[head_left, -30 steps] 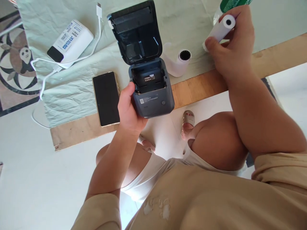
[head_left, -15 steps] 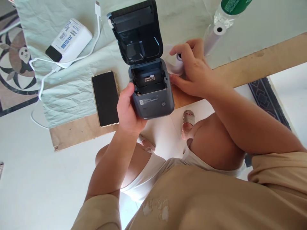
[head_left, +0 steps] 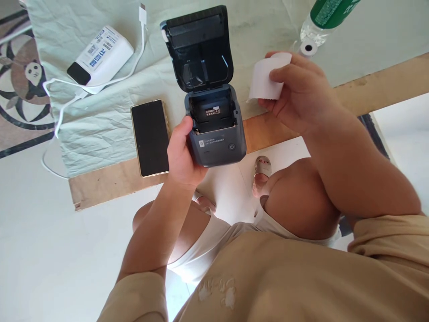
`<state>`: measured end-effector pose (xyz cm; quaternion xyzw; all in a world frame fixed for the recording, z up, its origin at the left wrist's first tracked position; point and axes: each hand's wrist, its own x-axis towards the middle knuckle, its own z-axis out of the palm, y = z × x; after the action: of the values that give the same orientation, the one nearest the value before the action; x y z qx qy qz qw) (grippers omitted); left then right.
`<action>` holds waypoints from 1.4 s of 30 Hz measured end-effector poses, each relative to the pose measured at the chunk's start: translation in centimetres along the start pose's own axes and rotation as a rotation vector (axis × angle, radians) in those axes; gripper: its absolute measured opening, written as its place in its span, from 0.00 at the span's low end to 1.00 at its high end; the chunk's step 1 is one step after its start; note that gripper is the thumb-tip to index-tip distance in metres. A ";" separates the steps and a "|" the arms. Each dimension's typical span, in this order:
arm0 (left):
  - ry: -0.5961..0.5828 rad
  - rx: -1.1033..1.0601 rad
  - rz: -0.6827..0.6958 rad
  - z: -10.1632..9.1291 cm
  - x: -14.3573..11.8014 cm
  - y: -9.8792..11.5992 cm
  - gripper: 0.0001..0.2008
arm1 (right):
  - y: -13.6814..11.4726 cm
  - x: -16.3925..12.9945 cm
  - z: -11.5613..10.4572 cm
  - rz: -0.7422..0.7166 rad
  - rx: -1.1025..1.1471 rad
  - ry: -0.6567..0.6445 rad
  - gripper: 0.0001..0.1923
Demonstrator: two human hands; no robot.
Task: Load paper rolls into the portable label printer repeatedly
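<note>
A dark label printer [head_left: 217, 150] is gripped at its left side by my left hand [head_left: 184, 154], thumb on the rim. Its lid [head_left: 201, 49] stands raised, and the paper bay inside holds no roll; a small printed label shows on the bay's back wall. To the right of the printer, my right hand [head_left: 298, 89] is closed around a white paper roll [head_left: 266, 80], with a loose flap of paper at its top. The roll is apart from the printer, over the cloth. Part of it is hidden behind my fingers.
A phone [head_left: 150, 138] lies left of the printer. Farther left is a white power bank [head_left: 102, 58] with a white cable [head_left: 132, 67] looped about it. A second paper roll [head_left: 308, 47] stands by a green-labelled bottle [head_left: 328, 20]. The wooden table edge [head_left: 110, 185] runs along the near side.
My right hand has picked the paper roll up off the table and turned it, moving it slightly right. The printer stays in my left hand, shifted a little to the right in view.
</note>
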<state>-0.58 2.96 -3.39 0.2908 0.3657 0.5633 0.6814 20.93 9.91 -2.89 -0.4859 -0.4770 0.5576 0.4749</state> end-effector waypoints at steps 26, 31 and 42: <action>0.037 -0.013 0.039 0.5 -0.1 -0.1 0.17 | -2.4 -1.4 1.9 0.277 0.335 0.007 0.11; 0.016 -0.024 0.027 0.5 -0.1 -0.2 0.16 | -0.8 0.3 0.6 0.326 0.333 -0.033 0.21; -0.043 -0.001 -0.081 0.7 -0.3 0.1 0.09 | -3.3 -5.0 3.6 -0.665 -0.537 -0.085 0.23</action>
<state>-0.11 2.71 -2.89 0.2875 0.3622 0.5293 0.7114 17.92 5.01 1.07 -0.3887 -0.7551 0.2495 0.4654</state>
